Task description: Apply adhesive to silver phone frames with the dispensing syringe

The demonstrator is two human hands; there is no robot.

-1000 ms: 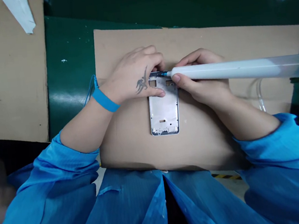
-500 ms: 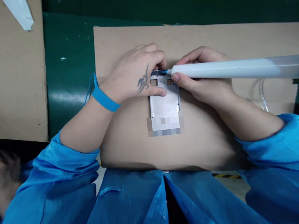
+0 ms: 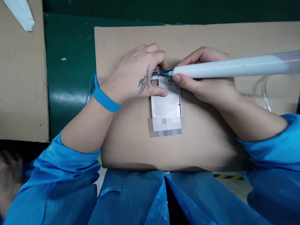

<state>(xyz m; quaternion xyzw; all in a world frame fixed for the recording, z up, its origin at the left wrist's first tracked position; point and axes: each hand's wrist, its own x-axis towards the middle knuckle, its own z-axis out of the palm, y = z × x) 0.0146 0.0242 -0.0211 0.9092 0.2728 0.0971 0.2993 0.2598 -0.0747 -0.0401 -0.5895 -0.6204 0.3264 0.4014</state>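
Observation:
A silvery phone frame (image 3: 167, 105) with small cut-outs lies on the cardboard in front of me, its near end blurred out by pixels. My left hand (image 3: 137, 74) is closed on its far part, thumb flat on the metal and other fingers curled at the far edge. In my right hand (image 3: 211, 89) is a long dispensing syringe (image 3: 231, 67) filled with white material, held near its front between thumb and fingers. Its blue needle tip (image 3: 165, 74) is at the dark strip along the frame's far end; whether it touches cannot be made out.
A cardboard sheet (image 3: 131, 140) covers the green table (image 3: 67, 78). Behind my right forearm a clear tube (image 3: 265, 94) curves. At left are another cardboard sheet (image 3: 7, 71), a white strip (image 3: 21, 13) and another person's hand (image 3: 2, 169). A blue band circles my left wrist.
The syringe's rear end has swung slightly away from me, and its tip has shifted a very little. My left hand and the phone frame stay nearly the same.

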